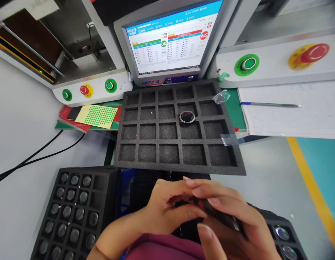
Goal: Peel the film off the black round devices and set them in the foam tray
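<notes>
Just in front of my body, my two hands meet below the near edge of a black foam tray (181, 168). In my right hand (240, 213) lies a dark, elongated, glossy object (223, 216), its kind not clear; the fingers lie over its top and the thumb stands off. My left hand (167, 207) is curled, with thumb and fingers closed at the object's far end, where the fingers hide it. A round, metal-rimmed watch body (187, 117) with a dark face rests across a divider between compartments of the foam tray.
Behind the tray stands a monitor (173, 39) showing OK and NG. Machine panels with a red stop button (315, 53) and a green button (248, 63) flank it. A foam tray of round pieces (101, 180) stands lower left, another (292, 231) lower right. A pen (273, 104) lies on paper.
</notes>
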